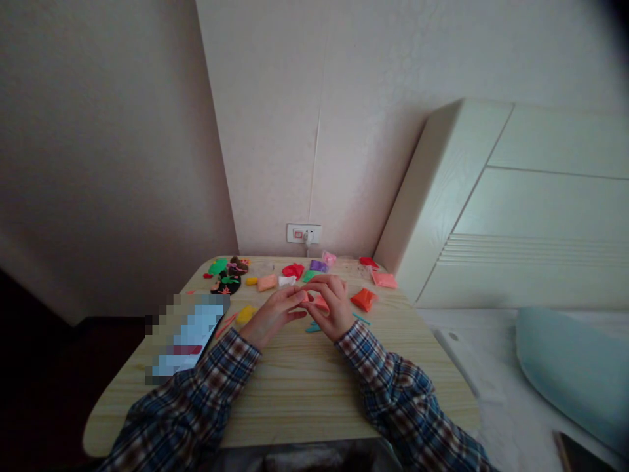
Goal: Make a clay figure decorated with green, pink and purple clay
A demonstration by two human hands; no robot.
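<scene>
My left hand (276, 313) and my right hand (333, 305) meet above the middle of the wooden table (299, 393). Between their fingertips is a small piece of coral-pink modelling clay (307, 297), pinched from both sides. Another coral patch (321, 303) shows between the right hand's fingers; whether it is held or lies behind them I cannot tell. Under the right hand lie turquoise modelling tools (313, 327), partly covered by it. Close to the left wrist sits a yellow lump of clay (245, 314). An orange-red clay packet (364, 299) rests just right of the right hand.
A tablet-like device (189, 337), its screen blurred out, lies on the left. Along the back are several clay packets, among them a red one (293, 271) and a purple one (318, 265). Black and green clay shapes (226, 282) occupy the back left. A wall socket (304, 233) holds a plug.
</scene>
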